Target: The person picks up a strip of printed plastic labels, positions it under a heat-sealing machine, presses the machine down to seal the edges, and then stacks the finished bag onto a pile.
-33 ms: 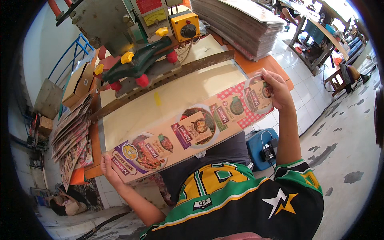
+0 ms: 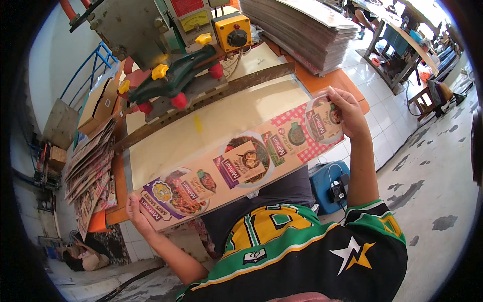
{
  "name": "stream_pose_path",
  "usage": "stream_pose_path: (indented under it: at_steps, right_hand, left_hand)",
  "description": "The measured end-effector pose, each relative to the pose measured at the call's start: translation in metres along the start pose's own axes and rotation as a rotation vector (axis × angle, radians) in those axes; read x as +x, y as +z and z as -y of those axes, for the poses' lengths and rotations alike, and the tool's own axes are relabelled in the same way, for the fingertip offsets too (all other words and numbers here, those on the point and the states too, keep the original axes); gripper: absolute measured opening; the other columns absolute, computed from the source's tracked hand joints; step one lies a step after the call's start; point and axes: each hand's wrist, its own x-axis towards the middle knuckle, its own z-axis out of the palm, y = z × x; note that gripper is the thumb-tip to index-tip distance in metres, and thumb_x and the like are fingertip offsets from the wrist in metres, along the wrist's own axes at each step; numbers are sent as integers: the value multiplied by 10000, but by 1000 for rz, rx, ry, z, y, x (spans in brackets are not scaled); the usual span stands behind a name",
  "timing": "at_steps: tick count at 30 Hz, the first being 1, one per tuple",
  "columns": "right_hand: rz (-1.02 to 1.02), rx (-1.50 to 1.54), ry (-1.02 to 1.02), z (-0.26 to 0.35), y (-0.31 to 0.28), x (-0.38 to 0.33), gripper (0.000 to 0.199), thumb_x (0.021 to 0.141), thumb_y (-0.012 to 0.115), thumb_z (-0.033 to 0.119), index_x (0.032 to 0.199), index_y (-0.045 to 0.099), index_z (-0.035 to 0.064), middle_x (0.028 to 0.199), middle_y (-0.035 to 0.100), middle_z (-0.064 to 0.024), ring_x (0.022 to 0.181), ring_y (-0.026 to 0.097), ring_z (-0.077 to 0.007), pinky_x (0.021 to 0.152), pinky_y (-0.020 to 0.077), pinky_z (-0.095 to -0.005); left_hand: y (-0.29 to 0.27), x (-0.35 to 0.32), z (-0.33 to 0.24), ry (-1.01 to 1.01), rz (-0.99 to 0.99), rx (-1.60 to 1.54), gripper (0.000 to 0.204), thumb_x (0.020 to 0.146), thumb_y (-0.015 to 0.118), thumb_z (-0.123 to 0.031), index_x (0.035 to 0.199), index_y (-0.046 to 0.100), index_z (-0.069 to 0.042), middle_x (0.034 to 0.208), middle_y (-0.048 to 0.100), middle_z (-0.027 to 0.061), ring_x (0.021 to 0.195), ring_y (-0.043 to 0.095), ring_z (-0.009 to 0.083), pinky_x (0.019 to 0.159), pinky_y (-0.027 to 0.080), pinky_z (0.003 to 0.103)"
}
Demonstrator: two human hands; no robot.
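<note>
I'm seeing both hands gripping a long printed cardboard sheet, one at each end: the left hand is pinching the near-left corner, fingers curled over the edge, and the right hand is closing on the far-right end, thumb on top. Holding it by the ends is probably keeping the long sheet flat and level, since it would likely sag held from one side. The sheet is hanging just above the near edge of the worktop, running from near left to far right, over the person's lap. Far behind it a green machine with red and yellow knobs is sitting on the worktop. Containers: a cardboard box at far left, contents not visible. A tall stack of flat sheets is piling up at far right, and fanned printed sheets are leaning at the left edge.
</note>
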Motion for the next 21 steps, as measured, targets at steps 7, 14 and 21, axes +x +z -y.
stream_pose_path:
  at_steps: [7, 14, 21]
  right_hand:
    - [124, -167, -77, 5, 20, -6, 315, 1034, 580, 271, 1138, 671, -12, 989, 724, -87, 832, 707, -117, 758, 582, -254]
    - [62, -29, 119, 16, 29, -16, 339, 986, 578, 230, 1182, 662, -33, 994, 711, -98, 836, 711, -122, 769, 587, -248]
    - [130, 68, 58, 5, 30, -15, 330, 1010, 557, 232, 1161, 649, -47, 995, 699, -90, 837, 703, -108, 757, 586, -244]
  left_hand:
    - [-7, -11, -4, -77, -109, -108, 209, 1022, 517, -177, 1102, 599, -2, 1029, 696, 126, 924, 718, 214, 810, 597, 323]
    - [6, -17, -14, -240, -146, -224, 233, 1020, 511, -217, 1113, 593, -20, 1046, 686, 149, 954, 712, 268, 860, 593, 408]
    - [-17, -17, -7, -234, -115, -270, 180, 1036, 547, -228, 1023, 598, -56, 993, 691, 104, 903, 717, 222, 808, 603, 381]
